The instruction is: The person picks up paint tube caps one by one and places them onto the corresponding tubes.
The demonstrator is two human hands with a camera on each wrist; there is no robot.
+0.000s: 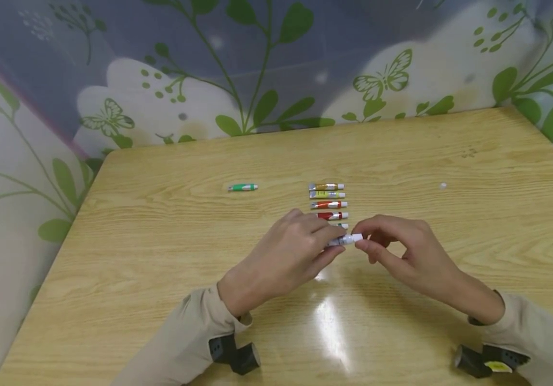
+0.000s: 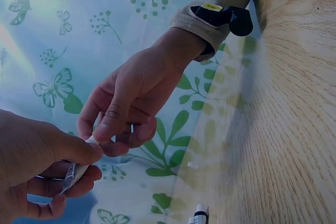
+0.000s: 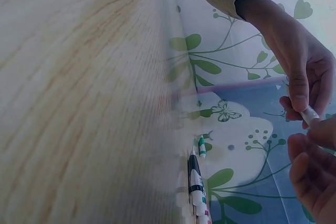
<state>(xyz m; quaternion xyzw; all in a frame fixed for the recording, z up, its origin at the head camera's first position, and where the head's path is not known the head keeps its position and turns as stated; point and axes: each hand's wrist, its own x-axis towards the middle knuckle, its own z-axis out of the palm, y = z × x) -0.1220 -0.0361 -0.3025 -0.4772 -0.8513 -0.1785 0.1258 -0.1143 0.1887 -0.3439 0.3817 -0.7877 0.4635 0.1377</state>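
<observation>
My left hand point(image 1: 288, 252) holds a small white and silver paint tube point(image 1: 341, 240) between thumb and fingers, above the table. The tube points right, with its white cap point(image 1: 357, 237) outward. At that end, the thumb and forefinger of my right hand point(image 1: 409, 249) pinch the cap. In the left wrist view the tube's silver tail point(image 2: 69, 178) sticks out below my left thumb. Just beyond the hands lies a column of paint tubes: ochre point(image 1: 326, 187), yellow point(image 1: 327, 195), orange-red point(image 1: 328, 205) and dark red point(image 1: 333, 215), with a green-marked one partly hidden by my left hand.
A green paint tube point(image 1: 243, 187) lies apart on the left of the wooden table point(image 1: 161, 225). A tiny white piece point(image 1: 443, 185) is on the right. The right wrist view shows a black-marked tube point(image 3: 195, 182) in the column. Patterned fabric point(image 1: 286, 69) hangs behind the table.
</observation>
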